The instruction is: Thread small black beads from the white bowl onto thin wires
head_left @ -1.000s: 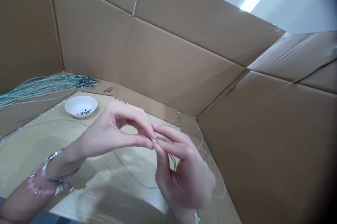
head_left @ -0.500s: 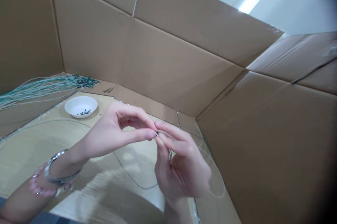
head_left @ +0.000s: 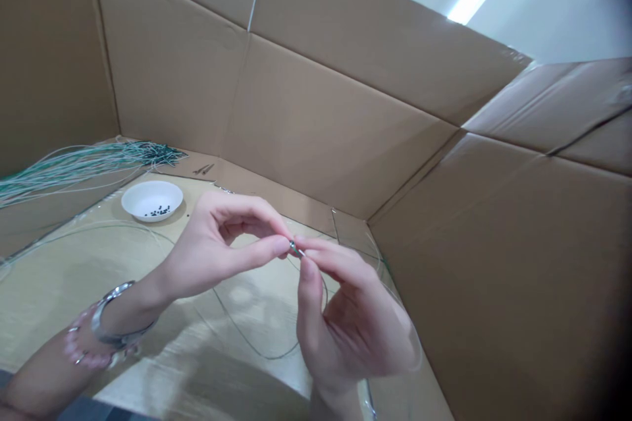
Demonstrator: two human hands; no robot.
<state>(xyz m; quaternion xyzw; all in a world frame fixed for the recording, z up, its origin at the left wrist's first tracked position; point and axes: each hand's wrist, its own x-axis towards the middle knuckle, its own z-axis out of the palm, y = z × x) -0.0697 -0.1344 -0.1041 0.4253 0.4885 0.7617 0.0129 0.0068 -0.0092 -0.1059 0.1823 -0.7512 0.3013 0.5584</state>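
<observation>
At the frame's centre, our left hand (head_left: 217,246) pinches a tiny dark-and-white tip of slender wire (head_left: 295,249) between thumb and forefinger, our right hand (head_left: 353,315) bunches curved fingers beside it, grip unclear, and beyond, at left, a smooth, round white bowl (head_left: 134,199) holds small black pieces (head_left: 160,211).

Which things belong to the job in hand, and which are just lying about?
Likely the job:
- left hand
- right hand
- tiny pinched piece
- looped strand
- white bowl
- dark bits inside
- strand bundle

Apparently lying about:
- small brown items
</observation>
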